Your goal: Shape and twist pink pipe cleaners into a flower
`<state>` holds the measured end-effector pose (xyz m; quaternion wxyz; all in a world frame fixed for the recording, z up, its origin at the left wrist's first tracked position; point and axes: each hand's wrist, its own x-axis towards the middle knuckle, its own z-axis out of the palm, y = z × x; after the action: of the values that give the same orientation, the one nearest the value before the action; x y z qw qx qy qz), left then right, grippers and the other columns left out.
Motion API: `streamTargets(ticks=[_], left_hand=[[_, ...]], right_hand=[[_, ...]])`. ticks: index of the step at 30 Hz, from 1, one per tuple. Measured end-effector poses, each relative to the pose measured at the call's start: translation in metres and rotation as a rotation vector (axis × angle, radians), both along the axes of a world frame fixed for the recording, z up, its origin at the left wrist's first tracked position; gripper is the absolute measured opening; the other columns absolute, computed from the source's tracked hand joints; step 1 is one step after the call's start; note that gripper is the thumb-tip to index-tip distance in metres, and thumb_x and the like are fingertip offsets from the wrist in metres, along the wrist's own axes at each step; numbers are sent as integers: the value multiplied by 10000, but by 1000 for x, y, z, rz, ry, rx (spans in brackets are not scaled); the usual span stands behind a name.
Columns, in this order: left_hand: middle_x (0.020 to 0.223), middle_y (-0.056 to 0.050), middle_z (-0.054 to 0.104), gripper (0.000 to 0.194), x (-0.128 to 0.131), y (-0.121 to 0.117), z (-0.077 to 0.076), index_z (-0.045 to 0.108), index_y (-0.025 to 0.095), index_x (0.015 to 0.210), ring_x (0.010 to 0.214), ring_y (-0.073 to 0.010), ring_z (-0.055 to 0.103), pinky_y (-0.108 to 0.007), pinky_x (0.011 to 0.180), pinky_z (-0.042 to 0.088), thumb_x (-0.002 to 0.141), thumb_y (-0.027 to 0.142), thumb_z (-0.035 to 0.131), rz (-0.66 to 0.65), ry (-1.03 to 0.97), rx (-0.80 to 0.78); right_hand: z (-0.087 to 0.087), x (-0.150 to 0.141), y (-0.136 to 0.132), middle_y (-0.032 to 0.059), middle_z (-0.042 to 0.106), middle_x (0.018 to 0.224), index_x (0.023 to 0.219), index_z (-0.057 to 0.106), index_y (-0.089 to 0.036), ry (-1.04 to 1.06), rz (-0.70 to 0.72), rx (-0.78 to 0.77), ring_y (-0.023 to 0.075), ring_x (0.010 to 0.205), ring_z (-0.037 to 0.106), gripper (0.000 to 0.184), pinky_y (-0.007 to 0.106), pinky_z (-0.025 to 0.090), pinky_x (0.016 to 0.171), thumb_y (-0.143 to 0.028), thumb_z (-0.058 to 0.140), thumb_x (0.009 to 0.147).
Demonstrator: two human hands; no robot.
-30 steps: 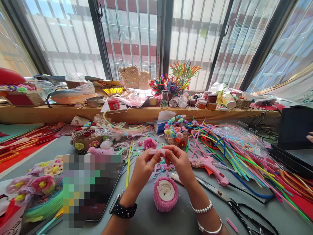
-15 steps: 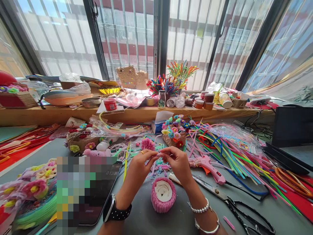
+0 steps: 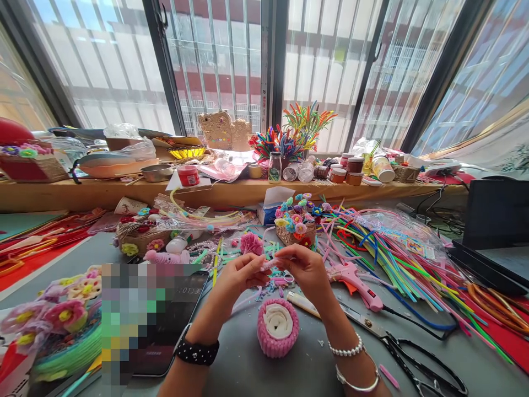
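Above the middle of the table, my left hand (image 3: pixel 237 278) pinches a pale pink pipe cleaner (image 3: pixel 269 264), and a pink strand trails below this hand. The fingers of my right hand (image 3: pixel 305 273) are closed on the other end of the same piece. Fingers partly cover it, so its full shape is hidden. Just below both hands stands a pink ribbed cup (image 3: pixel 268 343) made of pipe cleaners, with a rolled white filling (image 3: pixel 278 320) inside. Small pipe cleaner snippets (image 3: pixel 275 285) lie behind it. A pink pompom flower (image 3: pixel 251 243) sits beyond my left fingers.
To the right lie large scissors (image 3: pixel 374 325), a pink glue gun (image 3: pixel 357 282) with its cord, and many loose pipe cleaners (image 3: pixel 397 264). A phone (image 3: pixel 173 320) and a flower piece (image 3: pixel 66 331) are at left. A flower basket (image 3: pixel 295 234) stands behind the hands.
Both hands stay together over the cup, fingers shifting on the pink piece. My left hand has turned, its fingers now under the piece. The view swung slightly right, then a little back.
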<state>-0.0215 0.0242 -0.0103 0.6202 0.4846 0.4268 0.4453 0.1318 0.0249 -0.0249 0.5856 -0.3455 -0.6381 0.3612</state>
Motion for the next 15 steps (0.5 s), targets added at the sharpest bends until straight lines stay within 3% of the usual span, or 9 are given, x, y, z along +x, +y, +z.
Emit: streamTargets(ticks=[11,15], left_hand=[[476,6,568,308,0,1,0,566,123,568,424,-82,512,-195,453,410,606,423,621,14,109,-13],[443,29,529,299,-1,0,1,542,121,525,400,-48,464,-158,430,364,626,391,620,-37,89,-36]], right_hand=[[1,0,-1,8,602,668,722,631,-190,-114,-53,77,131,615,566,56,234,463,570,-222,586,716],[1,0,-2,10,608,654,713,638,-188,-131,-58,79,129,598,558,63,230,449,551,-221,583,713]])
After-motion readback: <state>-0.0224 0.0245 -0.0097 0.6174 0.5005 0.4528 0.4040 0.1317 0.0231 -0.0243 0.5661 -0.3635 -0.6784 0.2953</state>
